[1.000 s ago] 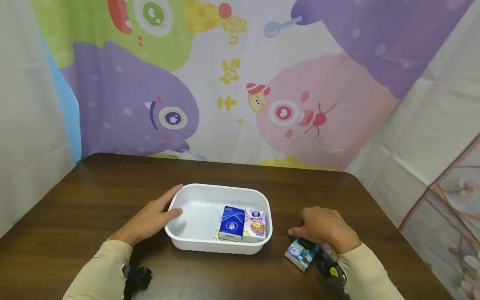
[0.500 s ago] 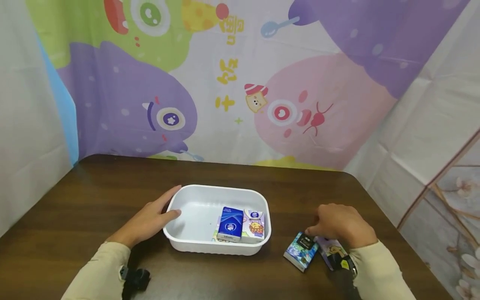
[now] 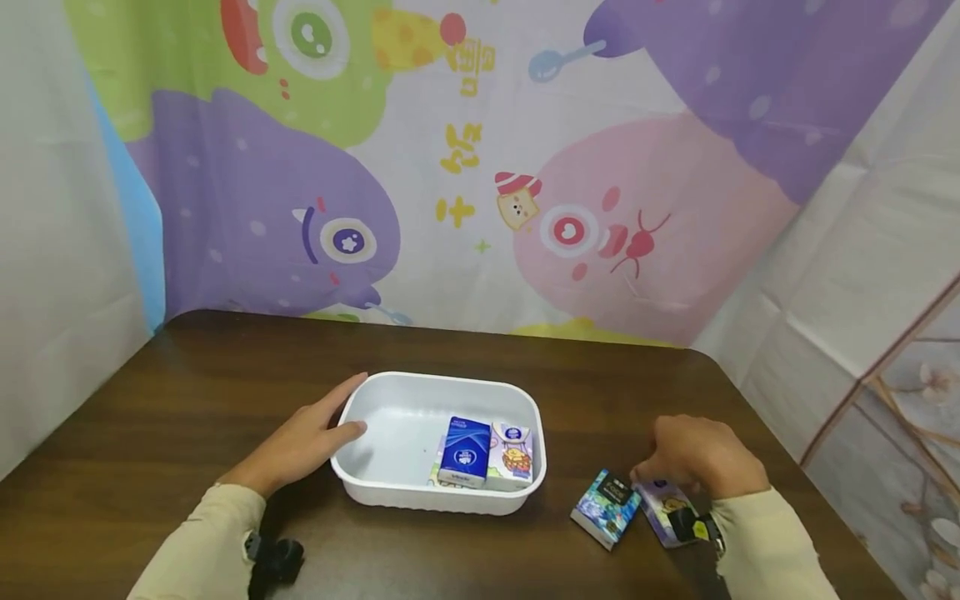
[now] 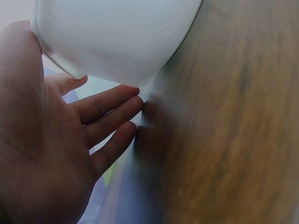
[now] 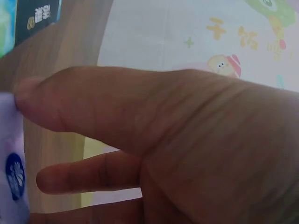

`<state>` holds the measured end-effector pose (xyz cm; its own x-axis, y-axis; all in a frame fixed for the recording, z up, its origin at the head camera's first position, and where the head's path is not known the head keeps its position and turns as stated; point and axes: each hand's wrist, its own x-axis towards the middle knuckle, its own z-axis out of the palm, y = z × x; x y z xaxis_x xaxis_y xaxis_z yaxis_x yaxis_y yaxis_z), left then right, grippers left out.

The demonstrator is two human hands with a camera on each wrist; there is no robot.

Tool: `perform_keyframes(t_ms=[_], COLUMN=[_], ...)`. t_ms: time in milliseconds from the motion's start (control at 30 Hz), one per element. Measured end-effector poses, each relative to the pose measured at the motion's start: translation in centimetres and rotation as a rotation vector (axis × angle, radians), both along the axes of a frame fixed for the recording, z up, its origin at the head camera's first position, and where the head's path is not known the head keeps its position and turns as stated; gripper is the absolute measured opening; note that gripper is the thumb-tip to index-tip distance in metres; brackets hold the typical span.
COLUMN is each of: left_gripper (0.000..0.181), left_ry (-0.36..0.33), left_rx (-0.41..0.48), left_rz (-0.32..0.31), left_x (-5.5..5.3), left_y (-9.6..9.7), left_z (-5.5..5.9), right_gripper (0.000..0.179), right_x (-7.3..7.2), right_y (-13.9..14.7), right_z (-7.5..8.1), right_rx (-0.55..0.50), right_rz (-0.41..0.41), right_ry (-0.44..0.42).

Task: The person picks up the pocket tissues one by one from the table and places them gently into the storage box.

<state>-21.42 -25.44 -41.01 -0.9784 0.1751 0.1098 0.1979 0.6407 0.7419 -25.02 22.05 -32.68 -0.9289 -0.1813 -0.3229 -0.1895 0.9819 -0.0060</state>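
My left hand point(image 3: 307, 437) holds the left end of a white plastic tray point(image 3: 405, 493), thumb over the rim and fingers along the outer wall. In the tray's right part, a dark blue tissue pack point(image 3: 466, 450) leans on other packs, next to a white and pink tissue pack point(image 3: 512, 457). On the right, my right hand point(image 3: 701, 457) is over the far end of a purple tissue pack point(image 3: 660, 510) lying on the table. Its thumb point(image 5: 51, 105) touches the pack's edge in the right wrist view; the other fingers reach toward it, fairly straight.
A blue-green tissue pack with a black label point(image 3: 606, 510) lies just left of the purple one. The dark wooden table point(image 3: 225, 375) ends at a cartoon-printed curtain point(image 3: 450, 275) at the back. Black wrist cameras point(image 3: 277, 560) sit on both forearms.
My right hand has moved right, off the blue-green pack and over to the purple pack, uncovering the blue-green one. The left hand and tray stay in place.
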Motion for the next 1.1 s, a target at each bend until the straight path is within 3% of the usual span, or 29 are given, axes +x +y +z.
perform_keyframes(t_ms=[400,1100], left_gripper=[0.07,0.07], left_ry=[-0.016,-0.005], left_rx=[-0.005,0.018], left_rz=[-0.003,-0.013], left_x=[0.0,-0.1], left_y=[0.1,-0.1], left_z=[0.4,0.1], right_gripper=[0.029,0.043], right_x=[-0.8,-0.5], right_y=[-0.9,-1.7], right_z=[-1.4,-1.4], right_rx=[-0.019,0.062], right_rz=[0.047,0.055], right_ry=[0.14,0.125])
